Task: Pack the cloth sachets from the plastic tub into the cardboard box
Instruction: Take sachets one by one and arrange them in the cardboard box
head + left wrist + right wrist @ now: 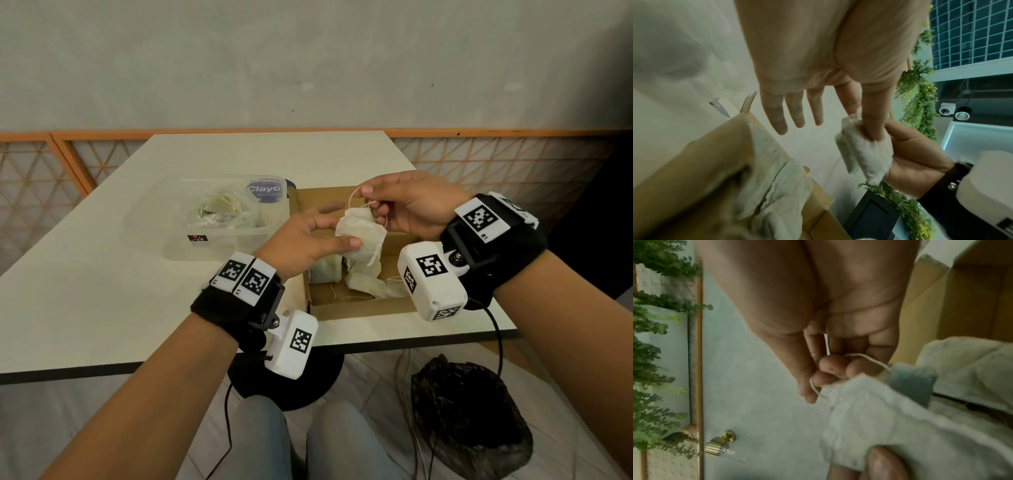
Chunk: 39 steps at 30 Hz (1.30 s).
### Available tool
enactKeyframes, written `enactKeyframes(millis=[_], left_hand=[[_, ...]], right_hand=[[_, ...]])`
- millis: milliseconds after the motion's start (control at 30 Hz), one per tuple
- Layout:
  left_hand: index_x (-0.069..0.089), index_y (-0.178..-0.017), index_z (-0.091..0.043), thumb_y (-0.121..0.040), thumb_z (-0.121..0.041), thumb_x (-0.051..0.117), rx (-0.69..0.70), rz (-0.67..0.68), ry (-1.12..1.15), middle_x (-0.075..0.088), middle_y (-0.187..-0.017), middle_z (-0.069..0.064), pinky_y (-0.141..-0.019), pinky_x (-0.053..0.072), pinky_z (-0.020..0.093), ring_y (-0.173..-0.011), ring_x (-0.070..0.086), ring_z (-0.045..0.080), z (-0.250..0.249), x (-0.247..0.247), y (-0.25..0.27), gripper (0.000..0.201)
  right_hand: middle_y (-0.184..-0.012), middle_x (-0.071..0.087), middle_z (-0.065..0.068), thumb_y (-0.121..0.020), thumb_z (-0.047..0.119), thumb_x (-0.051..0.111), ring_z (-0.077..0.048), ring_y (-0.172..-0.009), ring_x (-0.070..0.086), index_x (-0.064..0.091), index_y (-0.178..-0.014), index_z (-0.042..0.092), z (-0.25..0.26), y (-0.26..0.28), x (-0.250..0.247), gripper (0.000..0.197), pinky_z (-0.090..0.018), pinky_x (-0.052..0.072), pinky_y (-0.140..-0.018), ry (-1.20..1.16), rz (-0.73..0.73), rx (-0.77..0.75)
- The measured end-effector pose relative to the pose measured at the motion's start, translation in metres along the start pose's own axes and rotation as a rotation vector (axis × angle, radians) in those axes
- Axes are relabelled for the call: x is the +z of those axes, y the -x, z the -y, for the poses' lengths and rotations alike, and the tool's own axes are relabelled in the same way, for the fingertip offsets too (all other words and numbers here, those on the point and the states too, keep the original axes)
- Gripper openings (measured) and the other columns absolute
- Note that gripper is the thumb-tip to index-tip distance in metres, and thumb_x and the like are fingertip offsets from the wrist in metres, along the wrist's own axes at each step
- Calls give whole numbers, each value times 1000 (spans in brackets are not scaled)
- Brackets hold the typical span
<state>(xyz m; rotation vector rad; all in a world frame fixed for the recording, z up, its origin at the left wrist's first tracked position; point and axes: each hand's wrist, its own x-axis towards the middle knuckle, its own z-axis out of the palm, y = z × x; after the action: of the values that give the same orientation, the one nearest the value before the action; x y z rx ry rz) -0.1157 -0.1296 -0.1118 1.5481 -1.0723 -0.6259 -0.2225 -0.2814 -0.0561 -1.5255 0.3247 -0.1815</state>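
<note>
A cream cloth sachet hangs over the open cardboard box. My left hand pinches the sachet's body between thumb and forefinger, its other fingers straight. My right hand pinches the sachet's drawstring at the top, fingers curled. Several sachets lie in the box bottom. Left of the box stands the clear plastic tub, holding more sachets in crumpled plastic. In the left wrist view the sachet sits under my thumb.
The white table ends close in front of the box. A purple ClayG label shows at the tub's far corner. A black bag lies on the floor at the right. My knees and wrist cables are below the table edge.
</note>
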Motion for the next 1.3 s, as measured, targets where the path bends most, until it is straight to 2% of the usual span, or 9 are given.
enactKeyframes(millis=[133,233,367,500,633,800,1033,1200,1300], left_hand=[[70,-102,-9,-82,-2,68,11,70,193,70,-106,-6,-92,48,22,-103,64,7,-2,1,0,22],[70,-96,-10,-83,1,64,-5,66,176,74,-87,-8,-84,51,18,-89,68,5,-1,2,1,18],[71,-97,-9,-81,-2,68,-47,48,98,74,-93,-1,-91,52,25,-93,67,11,2,-2,5,18],[73,-92,-15,-79,-7,72,-69,54,-55,73,-96,10,-90,51,28,-89,65,13,0,-17,9,15],[76,-86,-16,-76,-20,78,-101,120,-236,67,-97,29,-82,47,34,-80,57,19,-5,-26,10,11],[72,-80,-22,-79,-13,75,-93,136,-350,71,-90,16,-74,46,21,-74,57,10,-12,-25,7,10],[73,-80,-25,-78,-17,76,-103,138,-423,72,-91,11,-80,47,29,-76,58,11,-7,-29,7,9],[75,-89,-15,-78,-18,76,-125,82,-495,71,-94,15,-79,49,34,-77,58,16,-4,-33,6,12],[74,-87,-15,-78,-19,76,-139,34,-526,70,-87,14,-73,44,29,-71,54,15,-2,-40,6,10]], right_hand=[[-61,52,1,-91,10,50,-3,-51,45,74,-73,12,0,-2,3,29,-13,45,-52,-44,63,21],[-63,55,2,-88,10,53,-4,-52,51,67,-86,10,1,-3,3,14,-14,49,-54,-41,63,35],[-65,57,2,-74,12,58,-4,-53,49,62,-97,13,-1,-3,-1,24,-14,45,-50,-88,114,141],[-62,49,4,-76,5,56,-4,-51,39,57,-105,16,-3,6,-8,31,-14,34,-46,-63,284,251],[-61,46,0,-86,1,51,-8,-54,37,67,-103,12,-11,5,-8,25,-20,31,-51,357,161,296],[-67,58,0,-74,32,69,-13,-64,47,71,-79,7,-14,3,-3,25,-26,38,-64,935,-34,181],[-91,61,-14,-77,5,56,-11,-56,37,66,-40,15,-19,-6,0,40,-24,23,-54,446,-190,199],[-59,54,2,-80,2,40,-10,-52,34,46,-61,11,-22,-6,4,22,-23,19,-50,303,-94,274],[-50,51,3,-78,-1,41,-12,-52,34,46,-56,9,-14,-3,4,24,-22,22,-49,509,-103,251]])
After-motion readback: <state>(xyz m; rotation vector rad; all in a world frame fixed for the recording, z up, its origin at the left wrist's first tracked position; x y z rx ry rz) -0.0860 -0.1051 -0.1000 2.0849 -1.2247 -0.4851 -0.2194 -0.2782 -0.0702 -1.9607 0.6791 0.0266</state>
